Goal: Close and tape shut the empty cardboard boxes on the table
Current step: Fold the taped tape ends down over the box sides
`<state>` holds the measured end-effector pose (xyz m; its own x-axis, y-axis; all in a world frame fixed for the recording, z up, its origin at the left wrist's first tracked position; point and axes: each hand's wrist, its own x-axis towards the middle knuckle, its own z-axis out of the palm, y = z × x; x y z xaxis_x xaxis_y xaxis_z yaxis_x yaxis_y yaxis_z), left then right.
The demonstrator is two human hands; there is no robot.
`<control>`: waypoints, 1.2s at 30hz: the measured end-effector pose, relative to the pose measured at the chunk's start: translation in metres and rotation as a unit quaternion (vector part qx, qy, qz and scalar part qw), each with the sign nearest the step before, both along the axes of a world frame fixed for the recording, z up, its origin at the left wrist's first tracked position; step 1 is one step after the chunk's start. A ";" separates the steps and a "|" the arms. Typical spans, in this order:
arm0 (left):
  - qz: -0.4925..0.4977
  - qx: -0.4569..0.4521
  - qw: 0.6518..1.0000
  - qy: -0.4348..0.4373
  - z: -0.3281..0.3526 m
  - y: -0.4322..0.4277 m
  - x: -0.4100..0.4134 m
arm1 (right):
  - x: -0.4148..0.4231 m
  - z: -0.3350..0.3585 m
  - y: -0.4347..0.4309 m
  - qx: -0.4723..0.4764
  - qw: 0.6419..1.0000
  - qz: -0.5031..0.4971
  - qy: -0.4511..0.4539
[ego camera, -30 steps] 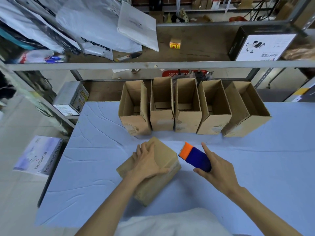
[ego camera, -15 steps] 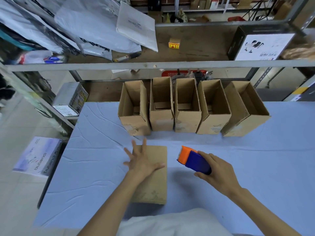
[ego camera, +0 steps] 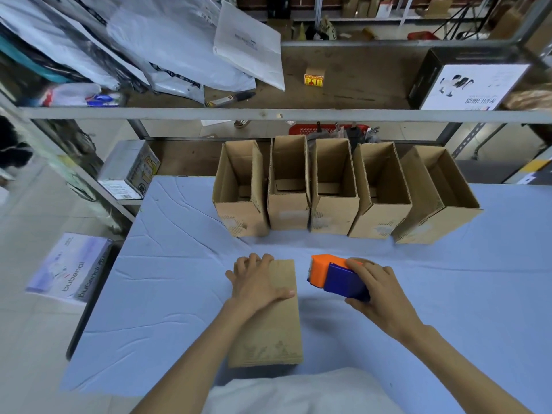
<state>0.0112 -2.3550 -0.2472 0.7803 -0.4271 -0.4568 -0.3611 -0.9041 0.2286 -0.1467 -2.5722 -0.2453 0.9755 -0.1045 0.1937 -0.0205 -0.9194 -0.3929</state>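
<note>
A closed cardboard box [ego camera: 273,330] lies lengthwise on the blue table cover [ego camera: 167,279], right in front of me. My left hand [ego camera: 257,282] rests on its far end, fingers curled over the far edge and thumb across the top. My right hand [ego camera: 376,291] grips a blue and orange tape dispenser [ego camera: 334,274] just right of the box, its orange end pointing at the box. Several open empty cardboard boxes [ego camera: 333,186] stand in a row at the back of the table.
A metal shelf rail [ego camera: 268,114] crosses above the row of boxes, with plastic mailer bags [ego camera: 179,40] and a black-and-white carton [ego camera: 466,82] on it. A printed box [ego camera: 70,267] lies on the floor to the left, and another [ego camera: 130,171] sits on a low shelf.
The closed box has been turned from a diagonal to straight lengthwise. My left hand slid to its far end and curled over the edge. The tape dispenser dropped lower beside the box.
</note>
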 end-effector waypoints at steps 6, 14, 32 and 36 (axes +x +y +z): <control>0.135 -0.384 0.904 0.133 0.036 -0.013 -0.002 | -0.001 0.011 0.008 -0.044 0.995 0.038 -0.083; 0.080 -0.440 0.877 0.178 0.049 -0.008 0.001 | 0.011 0.023 0.015 0.000 0.994 0.050 -0.102; 0.178 -0.474 0.738 0.445 0.062 -0.007 0.023 | 0.024 0.054 0.016 0.253 0.967 0.002 -0.043; 0.154 -0.423 0.801 0.395 0.057 -0.006 0.023 | 0.026 0.055 0.014 0.231 0.973 -0.008 -0.016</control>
<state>0.0338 -2.3614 -0.1899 0.5188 -0.6873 -0.5085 0.4089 -0.3228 0.8536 -0.1203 -2.5582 -0.1908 0.9676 -0.2017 0.1522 -0.0142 -0.6446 -0.7644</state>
